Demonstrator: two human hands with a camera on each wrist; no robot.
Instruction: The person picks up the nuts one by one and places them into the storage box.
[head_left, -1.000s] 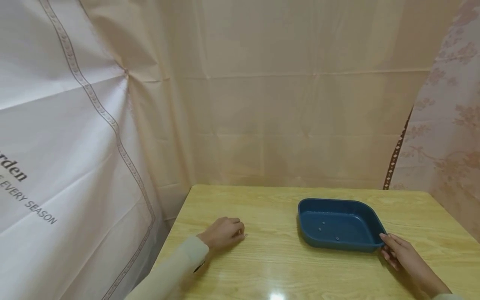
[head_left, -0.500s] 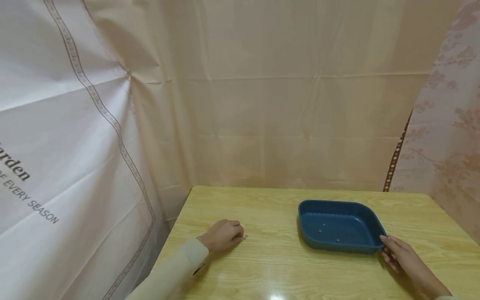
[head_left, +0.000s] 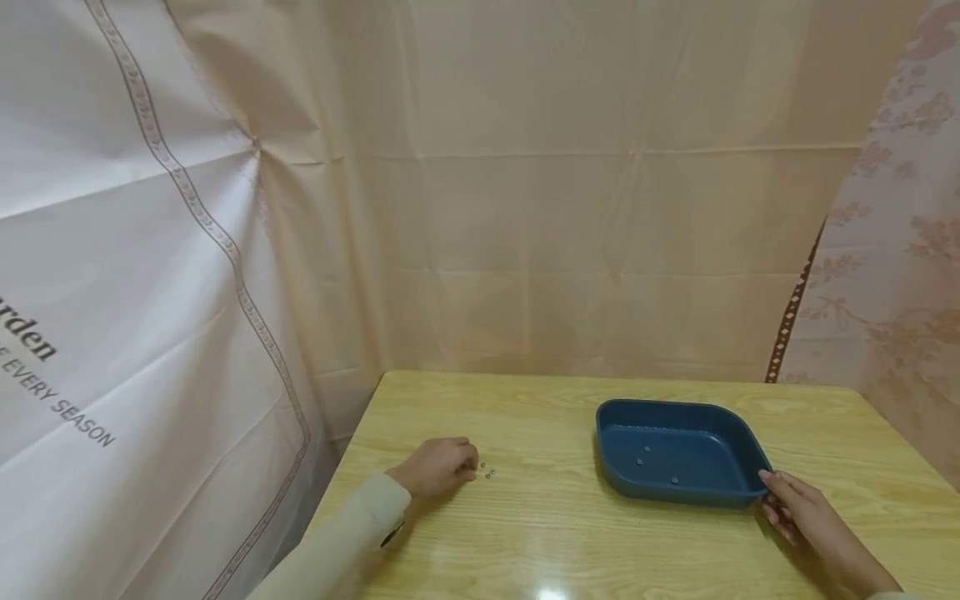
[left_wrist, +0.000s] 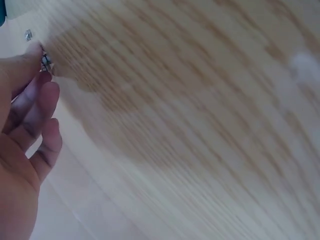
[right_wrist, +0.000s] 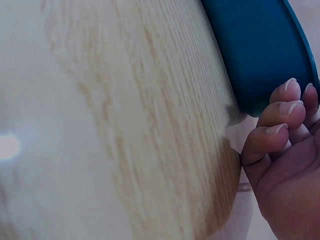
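My left hand (head_left: 437,467) is low over the left part of the table, its thumb and fingertips pinching a small shiny metal nut (left_wrist: 46,62). Just right of those fingertips lie loose nuts (head_left: 488,476) on the wood; one nut (left_wrist: 28,35) also shows beyond the thumb in the left wrist view. A dark blue rectangular tray (head_left: 705,497) with rounded corners stands to the right, with three small nuts on its floor. My right hand (head_left: 802,508) grips its near right corner, thumb on the rim and fingers below, partly curled in the right wrist view.
The light wood-grain table (head_left: 540,533) carries everything, its far edge meeting a beige cloth backdrop (head_left: 525,208). A white printed cloth (head_left: 150,292) hangs at the left, and a floral cloth (head_left: 892,275) at the right.
My left hand has shifted slightly left, and more nuts show beside its fingertips: one at first, then two, now three. My right hand and the tray have stayed in place.
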